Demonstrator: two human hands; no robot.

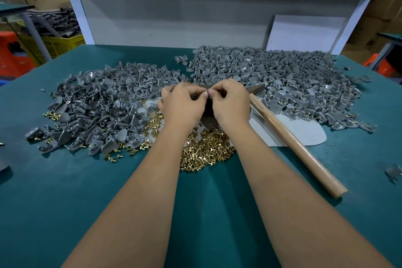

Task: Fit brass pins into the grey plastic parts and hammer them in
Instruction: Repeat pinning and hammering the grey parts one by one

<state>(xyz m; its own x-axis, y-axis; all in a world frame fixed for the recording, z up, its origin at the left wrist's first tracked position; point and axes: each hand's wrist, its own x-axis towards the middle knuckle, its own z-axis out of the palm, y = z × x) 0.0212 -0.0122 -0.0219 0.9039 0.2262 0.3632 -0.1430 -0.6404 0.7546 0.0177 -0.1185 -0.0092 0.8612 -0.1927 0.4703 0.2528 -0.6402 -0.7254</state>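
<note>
Hammer (295, 137) lies w/ handle toward near-right, head (256, 89) far-left.

Shiny brass pins (206, 148); matt grey plastic parts (104, 102); smooth wooden hammer handle (304, 148); matt green tabletop (87, 191).

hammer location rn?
Head view: the hammer lies unheld on the green table, right of centre. Its wooden handle runs down-right from beside the right hand, its head by the right-hand pile of grey parts.

A factory workbench (65, 180), heaped with grey plastic parts (282, 76) and brass pins (206, 148)
</note>
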